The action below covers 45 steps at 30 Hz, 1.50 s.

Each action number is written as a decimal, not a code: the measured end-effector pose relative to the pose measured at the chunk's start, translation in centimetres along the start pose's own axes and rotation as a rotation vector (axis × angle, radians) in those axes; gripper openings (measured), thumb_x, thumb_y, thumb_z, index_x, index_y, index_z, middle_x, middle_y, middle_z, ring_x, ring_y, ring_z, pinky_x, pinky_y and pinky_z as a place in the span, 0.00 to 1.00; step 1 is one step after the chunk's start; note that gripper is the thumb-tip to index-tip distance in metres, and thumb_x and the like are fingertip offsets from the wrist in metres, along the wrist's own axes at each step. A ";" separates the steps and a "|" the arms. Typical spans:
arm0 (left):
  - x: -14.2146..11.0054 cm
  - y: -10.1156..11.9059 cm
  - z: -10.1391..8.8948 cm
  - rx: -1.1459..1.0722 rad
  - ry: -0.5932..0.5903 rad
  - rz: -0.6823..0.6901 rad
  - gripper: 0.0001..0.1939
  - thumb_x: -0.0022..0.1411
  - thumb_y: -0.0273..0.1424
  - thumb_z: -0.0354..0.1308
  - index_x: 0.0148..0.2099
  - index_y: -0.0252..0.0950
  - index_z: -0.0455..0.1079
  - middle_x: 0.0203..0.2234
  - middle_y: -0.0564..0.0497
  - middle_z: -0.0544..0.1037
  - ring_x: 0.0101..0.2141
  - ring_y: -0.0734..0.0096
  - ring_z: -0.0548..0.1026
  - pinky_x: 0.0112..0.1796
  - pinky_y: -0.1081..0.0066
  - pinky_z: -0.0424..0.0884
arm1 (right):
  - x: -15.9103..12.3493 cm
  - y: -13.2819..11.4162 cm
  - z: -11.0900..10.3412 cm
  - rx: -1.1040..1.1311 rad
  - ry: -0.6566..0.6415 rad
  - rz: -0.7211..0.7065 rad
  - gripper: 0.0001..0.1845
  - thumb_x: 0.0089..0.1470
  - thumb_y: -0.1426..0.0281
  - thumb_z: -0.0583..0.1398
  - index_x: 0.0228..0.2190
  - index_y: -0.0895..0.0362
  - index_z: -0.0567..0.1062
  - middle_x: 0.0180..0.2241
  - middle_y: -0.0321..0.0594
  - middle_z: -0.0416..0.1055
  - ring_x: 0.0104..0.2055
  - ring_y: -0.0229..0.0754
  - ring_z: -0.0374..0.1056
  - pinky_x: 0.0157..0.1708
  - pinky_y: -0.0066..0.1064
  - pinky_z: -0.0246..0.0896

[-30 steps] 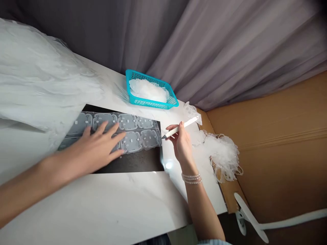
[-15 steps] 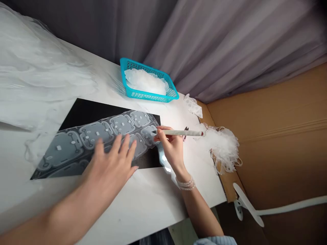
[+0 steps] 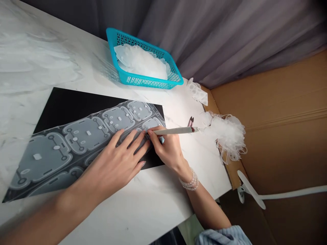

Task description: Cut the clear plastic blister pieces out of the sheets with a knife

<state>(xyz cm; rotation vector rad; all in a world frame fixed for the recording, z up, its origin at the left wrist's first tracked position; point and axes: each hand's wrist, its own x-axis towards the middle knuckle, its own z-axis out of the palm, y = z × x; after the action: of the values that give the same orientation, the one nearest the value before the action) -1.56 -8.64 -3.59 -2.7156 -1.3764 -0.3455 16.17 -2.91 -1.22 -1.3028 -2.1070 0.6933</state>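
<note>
A translucent sheet (image 3: pixel 85 132) printed with rounded grey panels and small white patches lies over a black mat (image 3: pixel 76 102) on the white table. My left hand (image 3: pixel 120 156) rests flat on the sheet with its fingers spread, covering some panels. Just right of its fingertips, my right hand (image 3: pixel 167 148) pinches a slim white pen-shaped tool (image 3: pixel 176 130) with a dark red end. The tool slants low over the sheet; its working tip is hidden by the fingers, so contact cannot be made out. Beaded bracelets (image 3: pixel 190 180) circle the right wrist.
A turquoise basket (image 3: pixel 150 84) holding translucent white pieces (image 3: pixel 143 63) stands behind the mat. More white film is heaped at the left (image 3: pixel 30 51). Loose translucent scraps (image 3: pixel 227 136) lie at the right table edge by cardboard (image 3: pixel 276 132). A small dark-pink pronged item (image 3: pixel 190 121) lies nearby.
My left hand has settled onto the sheet and moved right, close to my right hand. The tool in my right hand has shifted slightly left. The view has come closer to the table.
</note>
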 end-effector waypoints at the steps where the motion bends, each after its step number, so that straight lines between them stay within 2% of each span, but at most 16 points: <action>1: 0.1 -0.1 -0.1 -0.006 -0.008 -0.001 0.27 0.72 0.38 0.41 0.65 0.32 0.66 0.61 0.37 0.73 0.62 0.43 0.67 0.59 0.43 0.64 | 0.0 0.0 0.1 -0.019 0.003 0.003 0.13 0.66 0.68 0.55 0.34 0.55 0.78 0.35 0.41 0.80 0.33 0.41 0.74 0.36 0.32 0.70; 8: 0.4 -0.5 -0.6 -0.023 -0.033 0.022 0.25 0.72 0.37 0.41 0.63 0.35 0.69 0.61 0.37 0.73 0.61 0.45 0.67 0.56 0.45 0.66 | -0.4 0.0 0.6 -0.186 0.023 -0.058 0.14 0.67 0.67 0.53 0.33 0.55 0.75 0.34 0.42 0.78 0.33 0.41 0.72 0.36 0.34 0.67; 12: 0.2 -0.4 -0.5 -0.014 -0.043 0.019 0.26 0.72 0.38 0.41 0.64 0.34 0.68 0.65 0.36 0.68 0.63 0.46 0.65 0.57 0.45 0.65 | -1.4 -0.2 0.5 -0.337 -0.012 -0.137 0.14 0.69 0.70 0.51 0.35 0.57 0.74 0.31 0.43 0.75 0.32 0.41 0.68 0.33 0.34 0.65; 15: 0.1 -0.2 -0.4 -0.014 -0.054 0.010 0.26 0.72 0.39 0.42 0.64 0.33 0.67 0.66 0.35 0.65 0.64 0.45 0.64 0.59 0.44 0.63 | -2.1 -0.2 0.4 -0.443 -0.054 -0.251 0.14 0.69 0.73 0.49 0.39 0.58 0.74 0.30 0.43 0.74 0.31 0.42 0.65 0.32 0.34 0.65; 18: -0.1 -0.1 -0.3 -0.027 -0.056 0.005 0.27 0.72 0.39 0.42 0.65 0.31 0.66 0.65 0.33 0.67 0.66 0.45 0.62 0.60 0.43 0.62 | -2.3 0.0 0.5 -0.506 -0.076 -0.368 0.15 0.69 0.75 0.49 0.47 0.61 0.74 0.35 0.48 0.76 0.38 0.45 0.69 0.38 0.36 0.69; 20: -0.1 -0.1 -0.2 -0.031 -0.048 0.004 0.27 0.72 0.38 0.42 0.64 0.31 0.67 0.64 0.32 0.68 0.66 0.45 0.62 0.60 0.43 0.62 | -2.2 0.0 0.6 -0.544 -0.068 -0.398 0.15 0.69 0.75 0.50 0.50 0.63 0.74 0.40 0.51 0.77 0.42 0.46 0.70 0.43 0.38 0.71; 25: -0.3 -0.3 0.3 -0.039 -0.005 -0.005 0.26 0.72 0.37 0.42 0.62 0.30 0.69 0.62 0.33 0.72 0.64 0.44 0.65 0.61 0.44 0.62 | -2.2 -0.1 1.0 -0.610 -0.065 -0.394 0.18 0.68 0.76 0.51 0.54 0.66 0.73 0.55 0.59 0.73 0.55 0.54 0.70 0.51 0.45 0.72; 28: -0.5 -0.3 0.6 -0.065 0.032 -0.013 0.26 0.71 0.36 0.42 0.62 0.32 0.70 0.61 0.34 0.73 0.65 0.44 0.64 0.62 0.41 0.60 | -2.3 -0.1 1.0 -0.614 -0.122 -0.363 0.20 0.69 0.76 0.50 0.57 0.67 0.71 0.56 0.59 0.73 0.61 0.56 0.68 0.55 0.48 0.70; 30: -0.6 -0.2 0.9 -0.085 0.043 -0.023 0.26 0.71 0.36 0.42 0.63 0.32 0.70 0.61 0.35 0.73 0.66 0.42 0.62 0.62 0.38 0.58 | -2.4 0.0 0.8 -0.540 -0.140 -0.324 0.20 0.69 0.76 0.49 0.57 0.65 0.71 0.57 0.58 0.73 0.63 0.55 0.67 0.57 0.49 0.69; 32: -0.7 -0.2 1.1 -0.102 0.039 -0.034 0.27 0.71 0.37 0.42 0.65 0.33 0.67 0.63 0.36 0.71 0.66 0.41 0.62 0.62 0.37 0.57 | -2.4 0.1 0.6 -0.370 -0.121 -0.267 0.20 0.69 0.75 0.49 0.57 0.60 0.71 0.56 0.52 0.74 0.62 0.51 0.68 0.58 0.47 0.70; 35: -0.8 -0.2 1.2 -0.122 0.030 -0.042 0.28 0.72 0.38 0.42 0.68 0.35 0.64 0.66 0.37 0.66 0.66 0.41 0.61 0.62 0.36 0.57 | -2.1 0.4 0.0 -0.071 0.007 -0.105 0.17 0.69 0.72 0.52 0.54 0.52 0.74 0.47 0.42 0.80 0.49 0.43 0.77 0.50 0.38 0.76; 37: -0.7 -0.3 1.2 -0.137 0.020 -0.043 0.28 0.72 0.39 0.42 0.67 0.36 0.65 0.68 0.37 0.64 0.66 0.41 0.61 0.62 0.36 0.56 | -1.3 1.2 -0.9 0.114 0.130 0.031 0.13 0.67 0.68 0.56 0.49 0.51 0.78 0.42 0.39 0.81 0.40 0.40 0.78 0.44 0.35 0.77; 40: -0.7 -0.3 1.2 -0.166 0.012 -0.049 0.28 0.72 0.39 0.42 0.68 0.37 0.64 0.68 0.37 0.62 0.66 0.41 0.62 0.62 0.36 0.56 | 0.6 4.0 -3.9 0.459 0.285 0.279 0.11 0.62 0.63 0.62 0.44 0.52 0.79 0.40 0.39 0.80 0.40 0.40 0.79 0.44 0.34 0.76; 42: -0.8 -0.3 1.2 -0.184 0.022 -0.057 0.27 0.72 0.39 0.42 0.68 0.39 0.63 0.69 0.38 0.62 0.66 0.42 0.62 0.62 0.37 0.55 | 1.8 7.1 -6.9 0.678 0.387 0.510 0.11 0.57 0.64 0.66 0.43 0.52 0.79 0.34 0.36 0.80 0.38 0.38 0.79 0.40 0.29 0.75; 43: -0.8 -0.3 1.2 -0.191 0.028 -0.059 0.27 0.72 0.38 0.43 0.69 0.39 0.63 0.69 0.38 0.61 0.66 0.42 0.62 0.63 0.37 0.55 | 2.2 8.8 -8.5 0.696 0.422 0.570 0.10 0.57 0.65 0.66 0.41 0.53 0.79 0.31 0.35 0.79 0.35 0.36 0.78 0.37 0.27 0.75; 45: -1.0 -0.3 1.4 -0.197 0.037 -0.055 0.27 0.71 0.37 0.45 0.69 0.39 0.62 0.69 0.38 0.61 0.67 0.42 0.61 0.63 0.37 0.54 | 2.5 12.1 -11.7 0.705 0.460 0.649 0.06 0.60 0.66 0.64 0.38 0.55 0.78 0.29 0.36 0.76 0.33 0.36 0.77 0.38 0.29 0.74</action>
<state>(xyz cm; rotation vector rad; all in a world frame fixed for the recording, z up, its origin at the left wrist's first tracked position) -2.10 -8.99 -5.19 -2.8118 -1.4829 -0.5610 30.82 5.71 -0.63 -1.5126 -0.9168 1.1315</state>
